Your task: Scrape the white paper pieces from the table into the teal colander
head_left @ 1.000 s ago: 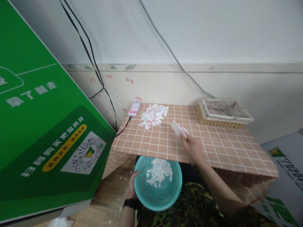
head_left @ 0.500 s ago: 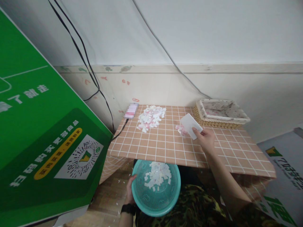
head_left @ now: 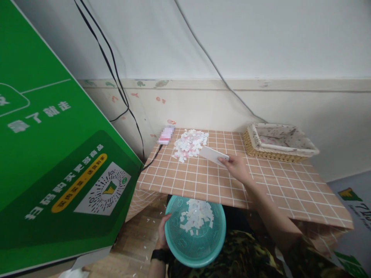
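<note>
My left hand point(head_left: 164, 233) grips the left rim of a round teal plastic colander point(head_left: 194, 258), held below the table's front edge. Inside it lies a heap of small white paper-like scraps point(head_left: 197, 216). Over the table, my right hand point(head_left: 234, 166) pinches the right end of a flat white scraper point(head_left: 213, 155), a thin rectangular plate with rounded corners. Its far end meets or nearly meets the right edge of a loose pile of white and pink scraps point(head_left: 189, 143); exact contact cannot be made out.
A brown checked cloth covers the table point(head_left: 179, 181). At the back right stands a fabric-lined wicker basket point(head_left: 278, 154). A blurred pink item point(head_left: 166, 135) with a black cable lies at the back left. A green sign panel point(head_left: 55, 154) rises on the left. Several scraps dot the floor.
My right hand has moved the scraper left, up to the large pile. The small pink-and-clear clump beside it no longer shows separately. The view has shifted slightly; my left hand still holds the colander.
</note>
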Available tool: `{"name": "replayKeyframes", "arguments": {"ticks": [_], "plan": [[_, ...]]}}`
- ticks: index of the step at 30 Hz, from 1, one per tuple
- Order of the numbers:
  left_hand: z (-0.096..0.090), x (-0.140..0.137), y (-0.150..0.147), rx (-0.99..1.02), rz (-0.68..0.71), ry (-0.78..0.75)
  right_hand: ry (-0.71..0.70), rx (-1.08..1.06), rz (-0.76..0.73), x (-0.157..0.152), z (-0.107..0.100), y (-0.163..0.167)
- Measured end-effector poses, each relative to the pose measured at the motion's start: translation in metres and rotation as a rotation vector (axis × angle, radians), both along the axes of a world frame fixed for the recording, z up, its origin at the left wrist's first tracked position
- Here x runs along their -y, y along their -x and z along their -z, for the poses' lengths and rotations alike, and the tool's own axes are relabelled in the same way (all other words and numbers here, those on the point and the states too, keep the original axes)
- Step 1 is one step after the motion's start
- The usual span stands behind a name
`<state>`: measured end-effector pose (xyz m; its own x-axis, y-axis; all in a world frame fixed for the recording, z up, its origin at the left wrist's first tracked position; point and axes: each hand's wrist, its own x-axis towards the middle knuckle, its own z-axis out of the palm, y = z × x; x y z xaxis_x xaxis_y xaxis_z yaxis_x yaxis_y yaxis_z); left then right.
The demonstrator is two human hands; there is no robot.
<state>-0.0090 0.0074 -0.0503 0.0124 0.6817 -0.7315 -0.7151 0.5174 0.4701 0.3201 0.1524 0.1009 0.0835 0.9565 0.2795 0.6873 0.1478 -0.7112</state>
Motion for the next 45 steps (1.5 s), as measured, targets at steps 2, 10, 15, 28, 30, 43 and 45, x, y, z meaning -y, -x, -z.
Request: {"name": "replayKeyframes", "arguments": {"ticks": [2,10,15,28,30,43,45], "plan": [[0.001,0.001,0.001,-0.025,-0.028,0.0,0.008,0.048,-0.052,-0.019,-0.002,0.008],[0.007,0.002,0.004,0.087,0.027,0.04,0.099,0.053,-0.258,-0.07,-0.013,0.011],[0.01,0.0,0.005,0.101,0.024,0.051,0.164,-0.017,-0.481,-0.085,-0.027,0.005],[-0.001,-0.006,-0.002,-0.014,0.004,0.051,0.323,-0.088,-0.698,-0.1,-0.034,-0.009],[0.0,-0.007,-0.002,-0.019,-0.003,0.05,0.316,-0.046,-0.657,-0.102,-0.035,-0.015],[-0.001,-0.006,-0.003,-0.09,-0.093,0.033,0.288,-0.089,-0.587,-0.1,-0.037,-0.011],[-0.001,-0.005,-0.002,-0.059,-0.046,0.046,0.271,-0.097,-0.561,-0.1,-0.04,-0.018]]}}
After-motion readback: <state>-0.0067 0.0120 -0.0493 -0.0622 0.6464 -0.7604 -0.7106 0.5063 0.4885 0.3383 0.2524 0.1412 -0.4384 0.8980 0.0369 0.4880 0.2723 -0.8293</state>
